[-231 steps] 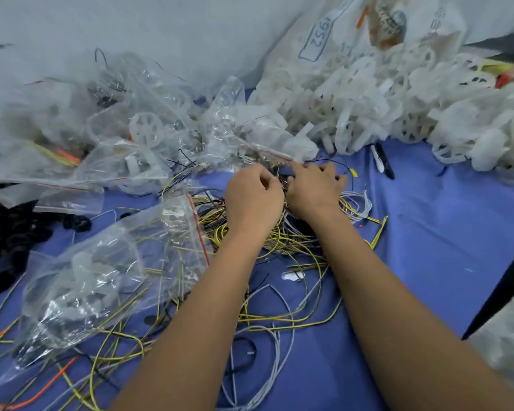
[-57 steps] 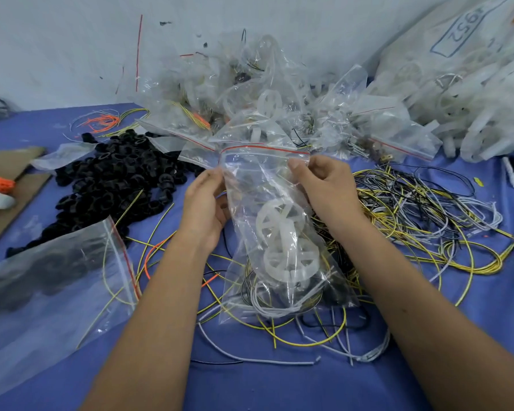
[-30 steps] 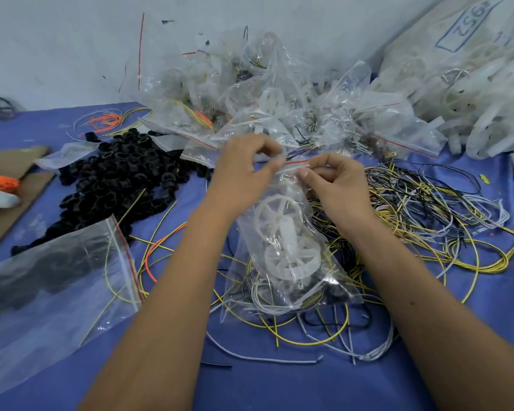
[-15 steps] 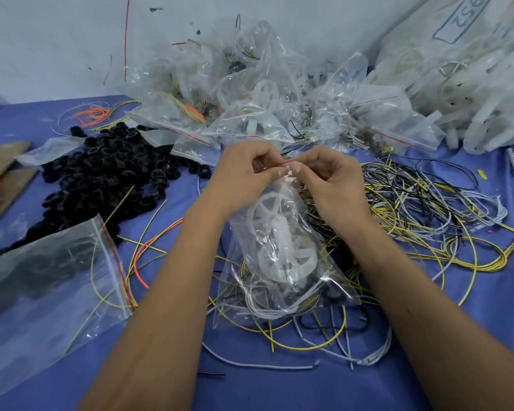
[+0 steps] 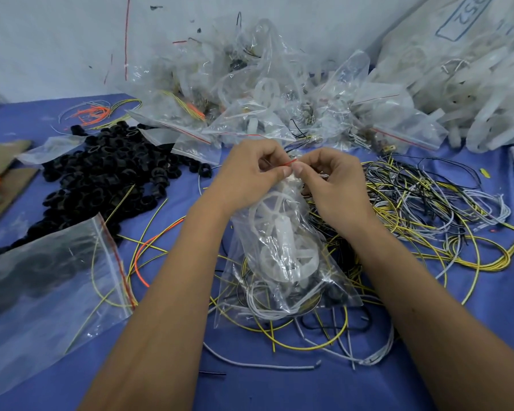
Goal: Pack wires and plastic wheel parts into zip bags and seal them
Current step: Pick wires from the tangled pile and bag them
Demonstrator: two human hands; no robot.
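A clear zip bag (image 5: pixel 282 262) with a red seal strip stands at the centre of the blue table. Inside it I see white plastic wheels (image 5: pixel 275 213) and coiled grey, yellow and black wires. My left hand (image 5: pixel 247 173) and my right hand (image 5: pixel 328 179) meet at the bag's top, thumbs and forefingers pinching the red strip between them. The bag's mouth is bunched up under my fingers. A loose tangle of yellow, grey and black wires (image 5: pixel 428 209) lies to the right of the bag.
A heap of filled zip bags (image 5: pixel 250 93) sits behind my hands. Black rings (image 5: pixel 101 179) are piled at the left, with a large zip bag (image 5: pixel 42 289) in front of them. White wheel parts (image 5: pixel 487 93) fill the back right. Cardboard (image 5: pixel 3 179) lies far left.
My hands slid along the seal from the bag's two corners and now meet at its middle. The bag's top has bunched together between them.
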